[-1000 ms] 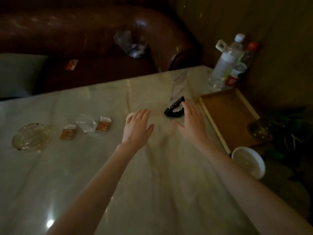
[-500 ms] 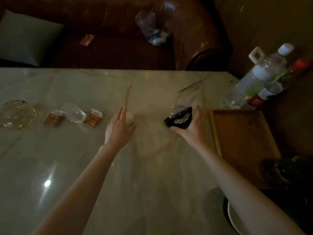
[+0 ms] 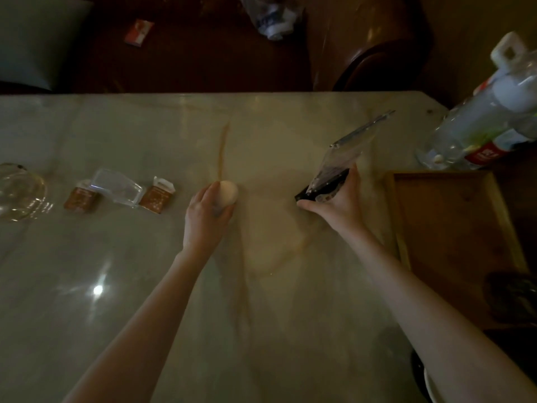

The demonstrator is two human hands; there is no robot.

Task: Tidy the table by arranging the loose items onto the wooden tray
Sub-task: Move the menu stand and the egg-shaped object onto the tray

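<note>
Clear pouch [image 3: 334,173] with dark base stands beside empty wooden tray [image 3: 453,228].

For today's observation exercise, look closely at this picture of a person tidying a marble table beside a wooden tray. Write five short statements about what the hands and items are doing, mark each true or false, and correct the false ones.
1. The left hand grips a pale round egg-like object. True.
2. The right hand rests flat and holds nothing. False: it grips a black-based clear plastic packet.
3. The flat wooden tray already holds the packet. False: the packet is on the pale marble table, left of the tray.
4. Two small brown sachets flank a crumpled clear plastic wrapper. True.
5. The clear plastic bottles stand on the tray. False: they are beyond its far edge.
</note>
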